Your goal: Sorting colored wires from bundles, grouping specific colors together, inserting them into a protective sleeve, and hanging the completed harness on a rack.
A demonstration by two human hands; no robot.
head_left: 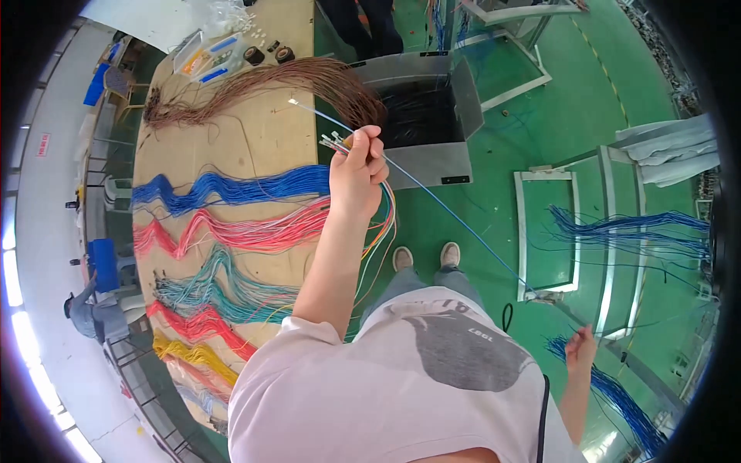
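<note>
My left hand (359, 166) is closed around a bundle of thin wires (391, 208) in several colours, above the table's right edge. Small metal terminals (333, 141) stick out by the thumb. A single blue wire (455, 216) with a pale tip runs past this hand's fingers and slants down to the right, toward a white frame's corner; its far end cannot be made out. At the lower right, my right hand (580, 349) has curled fingers beside a bundle of blue wires (617, 401). Whatever its fingertips hold is too small to tell.
Bundles of brown (309, 73), blue (255, 185), pink (262, 228), teal (231, 282) and yellow wires (193, 359) lie on the wooden table (282, 131). Beyond stands a grey box (432, 162) with dark contents, near another person's legs (363, 31). Metal frames (522, 231) stand rightward.
</note>
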